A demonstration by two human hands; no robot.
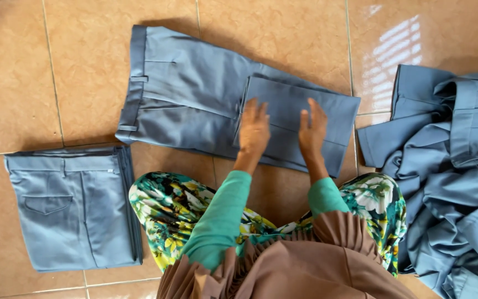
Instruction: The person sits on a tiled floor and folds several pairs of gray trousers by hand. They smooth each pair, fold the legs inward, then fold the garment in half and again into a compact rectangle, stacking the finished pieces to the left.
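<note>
A pair of grey-blue trousers [189, 105] lies flat on the tiled floor, waistband to the left, its legs folded back over themselves at the right. My left hand [253, 130] and my right hand [312, 130] both rest palm down on that folded leg part, fingers spread. Neither hand grips the cloth. Green sleeves cover both my forearms.
A neat folded stack of grey-blue trousers [70, 213] sits at the lower left. A loose heap of the same trousers [449, 171] lies at the right. My knees in floral cloth [167, 210] are below the hands. Tan floor tiles [17, 77] surround everything.
</note>
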